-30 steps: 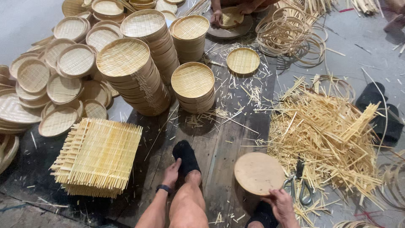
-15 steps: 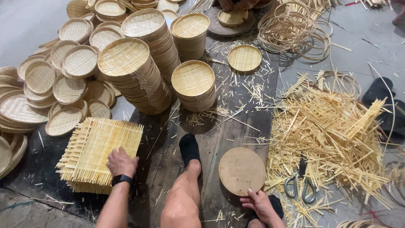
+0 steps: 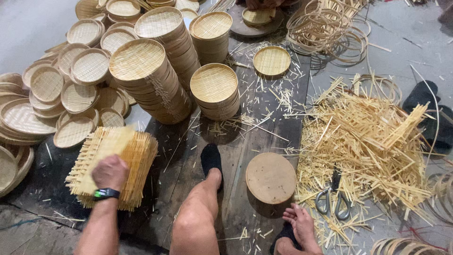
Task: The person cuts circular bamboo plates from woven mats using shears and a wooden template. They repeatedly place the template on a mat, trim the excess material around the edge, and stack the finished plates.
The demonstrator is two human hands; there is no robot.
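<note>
My left hand (image 3: 111, 173), with a black wrist band, grips the top woven bamboo mat (image 3: 106, 146) and tilts it up off the stack of square woven mats (image 3: 134, 174) at the lower left. My right hand (image 3: 302, 225) rests open on my right foot at the bottom, just below a round wooden block (image 3: 271, 177). Scissors (image 3: 333, 198) lie to the right of that hand among bamboo offcuts. My left leg (image 3: 200, 212) stretches forward between the hands, its black sock (image 3: 211, 157) on the dark boards.
Tall stacks of round woven bamboo trays (image 3: 146, 80) (image 3: 216, 89) stand ahead, with loose trays (image 3: 75, 94) at the left. A heap of bamboo strips (image 3: 373, 137) fills the right. Coiled bamboo hoops (image 3: 325, 33) lie at the back right. Another person's hands (image 3: 257, 4) work at the top.
My left hand moved from my knee to the mat stack and now lifts the top mat. My right hand stayed by my right foot.
</note>
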